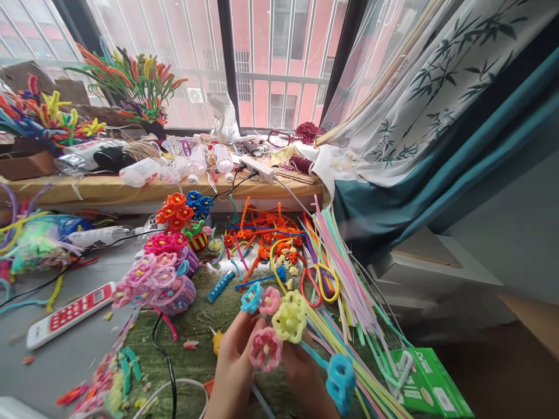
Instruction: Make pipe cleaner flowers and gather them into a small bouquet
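Observation:
Low in the middle, my left hand (233, 364) is closed round the stems of a small bunch of pipe-cleaner flowers. Their heads include a yellow flower (290, 316), a pink flower (266, 349), a second pink flower (270, 301) and a small blue flower (251, 297). My right hand (305, 375) meets the bunch from the other side, its fingers closed and partly hidden behind the heads. From it a blue stem runs out to the right and ends in another blue pipe-cleaner flower (341, 381), which hangs over the loose stems.
Scissors (312, 286) with red and yellow handles lie beyond my hands. Long pastel pipe cleaners (349, 267) spread along the right, near a green box (430, 384). Finished flower pots (181, 294), a blue lighter (220, 286), a remote-like device (72, 314) and a black cable (168, 355) lie leftward.

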The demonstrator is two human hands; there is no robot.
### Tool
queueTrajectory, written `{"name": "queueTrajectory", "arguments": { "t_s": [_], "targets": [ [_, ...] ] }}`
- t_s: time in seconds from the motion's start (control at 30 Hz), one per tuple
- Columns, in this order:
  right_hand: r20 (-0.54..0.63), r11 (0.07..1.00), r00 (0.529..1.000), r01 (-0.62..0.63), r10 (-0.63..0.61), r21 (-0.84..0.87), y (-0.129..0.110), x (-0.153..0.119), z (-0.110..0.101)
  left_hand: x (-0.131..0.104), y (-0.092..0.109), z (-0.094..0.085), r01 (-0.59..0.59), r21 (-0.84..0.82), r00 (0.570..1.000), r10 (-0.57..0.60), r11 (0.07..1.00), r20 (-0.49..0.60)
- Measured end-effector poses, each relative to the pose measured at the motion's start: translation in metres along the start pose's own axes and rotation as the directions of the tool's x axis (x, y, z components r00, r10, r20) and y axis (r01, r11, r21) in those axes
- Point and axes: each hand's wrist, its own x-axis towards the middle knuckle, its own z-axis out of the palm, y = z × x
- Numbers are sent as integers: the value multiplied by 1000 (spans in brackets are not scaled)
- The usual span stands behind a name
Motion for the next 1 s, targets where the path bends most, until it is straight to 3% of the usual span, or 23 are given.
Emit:
{"name": "queueTrajectory", "arguments": {
  "t_s": [0.3, 0.37, 0.5, 0.73, 0.83, 0.93, 1.0],
  "targets": [
    [98, 994, 995, 25, -36, 110, 2, 9, 5, 4, -13, 3, -98, 125, 990, 109, 987, -85],
    [120, 997, 992, 29, -37, 68, 6, 12, 0, 4, -15, 1, -132, 151, 985, 146, 980, -89],
    [54, 997, 997, 61, -58, -43, 17, 19, -9, 3, -20, -2, -199, 214, 971, 222, 956, -88],
    [43, 998, 998, 51, -49, -48, 13, 28, -4, 4, -20, 4, -304, 354, 948, 316, 884, 26],
    [-25, 990, 994, 101, -104, -96, 6, 32, 0, 6, -13, -1, -345, 463, 933, 351, 816, 76],
    [-73, 960, 984, 139, -161, -241, 2, 39, 2, 0, -6, -8, -326, 576, 919, 395, 750, 7],
    [-103, 929, 978, 135, -180, -345, -2, 44, 5, -6, -2, -11, -316, 657, 870, 486, 685, -89]
  ]
}}
